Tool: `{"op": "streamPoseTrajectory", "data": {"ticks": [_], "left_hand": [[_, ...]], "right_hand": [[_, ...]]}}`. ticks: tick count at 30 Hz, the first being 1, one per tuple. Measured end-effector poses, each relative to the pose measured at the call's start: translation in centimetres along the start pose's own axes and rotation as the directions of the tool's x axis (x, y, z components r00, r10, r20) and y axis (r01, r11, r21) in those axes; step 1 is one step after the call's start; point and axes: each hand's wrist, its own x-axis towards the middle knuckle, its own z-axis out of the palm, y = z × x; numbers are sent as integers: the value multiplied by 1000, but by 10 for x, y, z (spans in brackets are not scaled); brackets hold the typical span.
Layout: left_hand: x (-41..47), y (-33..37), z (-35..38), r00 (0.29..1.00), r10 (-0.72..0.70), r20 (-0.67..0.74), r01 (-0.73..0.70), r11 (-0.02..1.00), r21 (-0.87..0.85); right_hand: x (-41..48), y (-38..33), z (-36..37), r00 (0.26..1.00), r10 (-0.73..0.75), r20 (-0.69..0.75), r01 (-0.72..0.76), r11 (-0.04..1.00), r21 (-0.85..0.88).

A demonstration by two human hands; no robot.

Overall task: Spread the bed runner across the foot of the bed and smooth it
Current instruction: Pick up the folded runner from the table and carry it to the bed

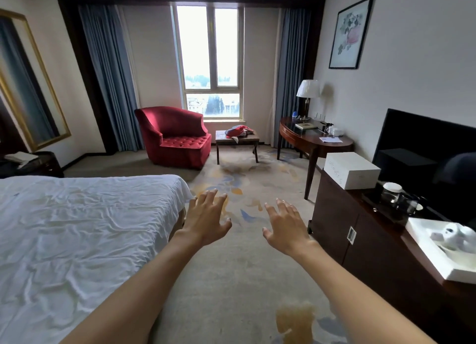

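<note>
The bed (pixel 77 240) fills the left of the head view, covered by a wrinkled white sheet, with its foot corner near the centre. A bunched red and grey cloth (pixel 238 131), possibly the bed runner, lies on a small low table (pixel 221 137) by the window. My left hand (pixel 207 218) is stretched forward over the carpet just past the bed's corner, fingers spread, holding nothing. Out in front to the right, my right hand (pixel 284 227) hangs over the carpet the same way, fingers spread and empty.
A red armchair (pixel 175 137) stands by the window. A dark cabinet (pixel 373 240) along the right wall carries a white box (pixel 351 170), a tray and a television. A half-round desk (pixel 314 140) with a lamp stands beyond it. Patterned carpet (pixel 244 266) runs between bed and cabinet.
</note>
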Motion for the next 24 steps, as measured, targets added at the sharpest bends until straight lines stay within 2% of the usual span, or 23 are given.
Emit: {"op": "streamPoseTrajectory", "data": {"ticks": [10,19,24], "left_hand": [[130,-84,70,999,-48,20,49,998,-30],[266,-168,120,999,-16,32,18,997,-74],[321,-195,149,1000,1,19,1,994,-113]], "right_hand": [[159,9,45,999,-35,16,36,999,-27],[319,0,82,1000,-6,8,6,999,-51],[379,6,104,1000,15,11,-14,998,-59]]}}
